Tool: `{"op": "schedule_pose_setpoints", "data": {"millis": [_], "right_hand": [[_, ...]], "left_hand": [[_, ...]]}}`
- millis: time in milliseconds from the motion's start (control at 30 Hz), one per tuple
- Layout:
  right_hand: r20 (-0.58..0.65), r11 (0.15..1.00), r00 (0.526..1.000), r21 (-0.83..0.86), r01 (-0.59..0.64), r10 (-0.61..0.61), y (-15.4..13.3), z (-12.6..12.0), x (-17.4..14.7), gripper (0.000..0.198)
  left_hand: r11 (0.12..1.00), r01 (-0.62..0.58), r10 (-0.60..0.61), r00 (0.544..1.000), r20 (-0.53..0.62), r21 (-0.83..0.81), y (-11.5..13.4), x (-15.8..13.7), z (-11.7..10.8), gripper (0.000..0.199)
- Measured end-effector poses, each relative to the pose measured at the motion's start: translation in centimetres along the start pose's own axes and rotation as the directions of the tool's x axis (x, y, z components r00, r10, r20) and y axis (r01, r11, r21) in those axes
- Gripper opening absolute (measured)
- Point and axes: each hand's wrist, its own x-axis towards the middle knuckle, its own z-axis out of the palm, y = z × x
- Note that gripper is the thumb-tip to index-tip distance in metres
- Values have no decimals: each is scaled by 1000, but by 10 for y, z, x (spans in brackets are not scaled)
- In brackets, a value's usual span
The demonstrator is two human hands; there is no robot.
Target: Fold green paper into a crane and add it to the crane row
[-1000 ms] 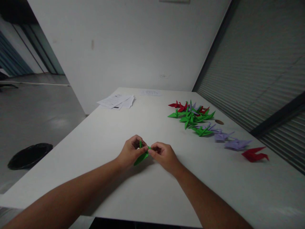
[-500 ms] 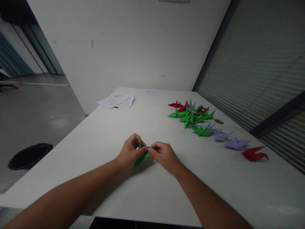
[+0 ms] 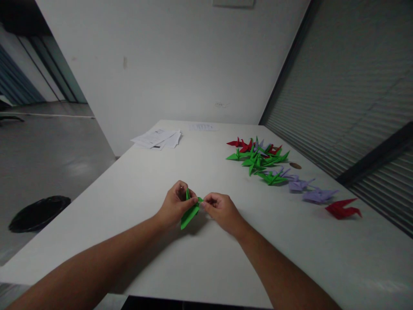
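Observation:
A green origami crane point(image 3: 190, 216) is held between my two hands, just above the white table point(image 3: 135, 254). My left hand point(image 3: 177, 203) pinches its body, with thumb in front and fingers behind. My right hand point(image 3: 221, 209) is closed on a thin tip at the crane's right side. One wing slants down toward me, and a narrow point rises beside my left fingers. Part of the paper is hidden behind the fingertips.
Several green, red and purple folded cranes point(image 3: 254, 161) crowd the table's right side, with a red crane point(image 3: 342, 209) nearest. Paper sheets point(image 3: 156, 137) lie at the far left. A black-lined bin point(image 3: 38, 214) stands on the floor. Blinds point(image 3: 351, 86) run along the right edge.
The crane's wing has turned slightly and shows more of its face. Both hands keep their grip almost in place. The view has shifted a little.

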Motion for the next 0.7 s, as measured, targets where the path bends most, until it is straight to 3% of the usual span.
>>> {"op": "schedule_pose_setpoints", "data": {"millis": [533, 700], "right_hand": [[-32, 999, 999, -16, -41, 40, 1, -4, 1, 26], [-132, 1000, 991, -4, 3, -4, 2, -6, 2, 28]], "left_hand": [[1000, 15, -15, 998, -64, -2, 2, 1, -1, 46], [998, 52, -53, 996, -69, -28, 1, 4, -2, 41]]}}
